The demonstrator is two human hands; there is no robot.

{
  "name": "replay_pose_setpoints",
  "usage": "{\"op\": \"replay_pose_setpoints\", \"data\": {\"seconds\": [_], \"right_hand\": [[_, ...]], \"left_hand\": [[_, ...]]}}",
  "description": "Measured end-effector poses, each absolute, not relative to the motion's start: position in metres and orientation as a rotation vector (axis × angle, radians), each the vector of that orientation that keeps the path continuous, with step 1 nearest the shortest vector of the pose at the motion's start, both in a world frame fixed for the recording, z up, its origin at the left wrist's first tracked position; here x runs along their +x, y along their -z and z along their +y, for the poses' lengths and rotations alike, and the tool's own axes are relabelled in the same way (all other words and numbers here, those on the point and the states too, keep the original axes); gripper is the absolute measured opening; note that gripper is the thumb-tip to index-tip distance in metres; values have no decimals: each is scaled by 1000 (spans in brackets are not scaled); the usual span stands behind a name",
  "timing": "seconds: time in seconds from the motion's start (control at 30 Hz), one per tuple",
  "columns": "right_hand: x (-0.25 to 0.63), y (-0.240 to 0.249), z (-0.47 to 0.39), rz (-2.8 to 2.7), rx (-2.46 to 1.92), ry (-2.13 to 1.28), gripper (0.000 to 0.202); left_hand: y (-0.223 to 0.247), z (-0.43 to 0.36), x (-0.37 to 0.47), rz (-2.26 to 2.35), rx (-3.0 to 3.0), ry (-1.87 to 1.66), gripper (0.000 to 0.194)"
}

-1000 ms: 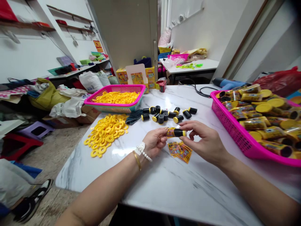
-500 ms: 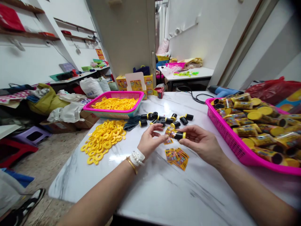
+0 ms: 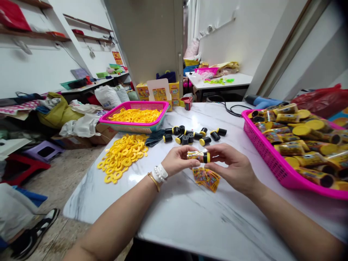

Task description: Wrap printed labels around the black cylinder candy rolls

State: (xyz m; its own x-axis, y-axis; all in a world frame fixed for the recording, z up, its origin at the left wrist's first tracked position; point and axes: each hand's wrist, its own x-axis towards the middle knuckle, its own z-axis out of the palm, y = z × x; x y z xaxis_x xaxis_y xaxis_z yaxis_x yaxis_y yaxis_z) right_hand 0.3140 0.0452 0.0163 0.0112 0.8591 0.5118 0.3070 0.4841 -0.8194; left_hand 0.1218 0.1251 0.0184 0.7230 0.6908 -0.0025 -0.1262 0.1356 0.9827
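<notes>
Between my two hands lies a small black cylinder with a yellow end cap and a shiny printed sleeve point(image 3: 198, 156) over much of it. My left hand point(image 3: 179, 159) pinches its sleeved end between thumb and fingers. At the yellow-capped end, the fingers of my right hand point(image 3: 231, 165) close on it. Just below, several flat printed sleeves point(image 3: 208, 178) lie fanned on the marble-patterned table point(image 3: 174, 217). Beyond my hands are loose black cylinders point(image 3: 214, 135), some with yellow caps, standing or lying.
A heap of yellow rings point(image 3: 123, 156) lies at left, before a pink basket point(image 3: 133, 127) of yellow pieces. At right, a large pink basket point(image 3: 266, 159) holds many sleeved cylinders. Behind it is a blue heat gun point(image 3: 258, 101). A red tape dispenser point(image 3: 187, 103) and printed boxes point(image 3: 174, 92) stand at the back.
The sleeve has moved further over the black cylinder toward its yellow cap. My left hand has gone from loosely spread to pinching the sleeved end. The view has shifted slightly.
</notes>
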Motion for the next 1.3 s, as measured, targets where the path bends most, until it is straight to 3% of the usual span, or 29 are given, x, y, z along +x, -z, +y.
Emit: {"op": "replay_pose_setpoints", "data": {"seconds": [0.07, 0.23, 0.4, 0.7, 0.93, 1.3], "right_hand": [[312, -17, 44, -1552, -1076, -542, 45], [312, -19, 45, -1701, -1079, -459, 21], [318, -17, 48, -1798, -1032, -364, 20], [320, -18, 42, -1743, -1143, -449, 19], [306, -18, 44, -1337, -1254, -879, 31], [306, -11, 49, -1140, -1238, -1147, 35]], "left_hand": [[-18, 124, 123, 534, 1303, -629, 44], [-18, 121, 125, 569, 1356, -608, 46], [-15, 127, 120, 645, 1251, -472, 55], [-14, 121, 127, 578, 1232, -607, 46], [-12, 119, 129, 605, 1413, -727, 39], [-10, 119, 128, 617, 1636, -751, 35]]}}
